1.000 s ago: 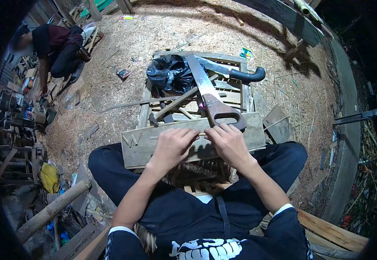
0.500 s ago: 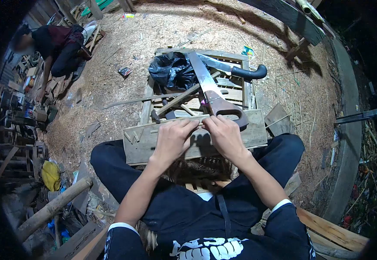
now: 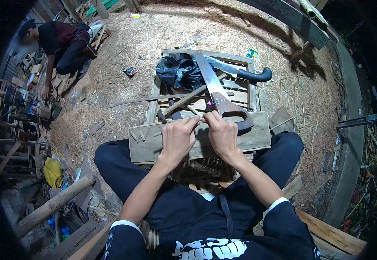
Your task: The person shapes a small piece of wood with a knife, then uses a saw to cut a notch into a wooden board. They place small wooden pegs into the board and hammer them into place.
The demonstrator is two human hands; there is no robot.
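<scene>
My left hand (image 3: 178,137) and my right hand (image 3: 221,133) are close together above the wooden board (image 3: 253,135), fingertips pinched. Between them is a small pale wooden stick (image 3: 201,119), mostly hidden by the fingers. On the board's left part lie several short wooden pegs (image 3: 142,135). Just beyond my right hand, a handsaw (image 3: 219,95) rests with its brown handle over the board's far edge and its blade pointing away.
Behind the board stands a slatted wooden crate top (image 3: 252,93) holding a black plastic bag (image 3: 177,71), a large knife with a dark curved handle (image 3: 255,74) and wood strips (image 3: 186,99). Another person (image 3: 67,47) crouches at the far left. Wood shavings cover the ground.
The whole view has shifted slightly, so the board and tools appear a little farther right. Both hands keep their pinch, with only a small change in finger position.
</scene>
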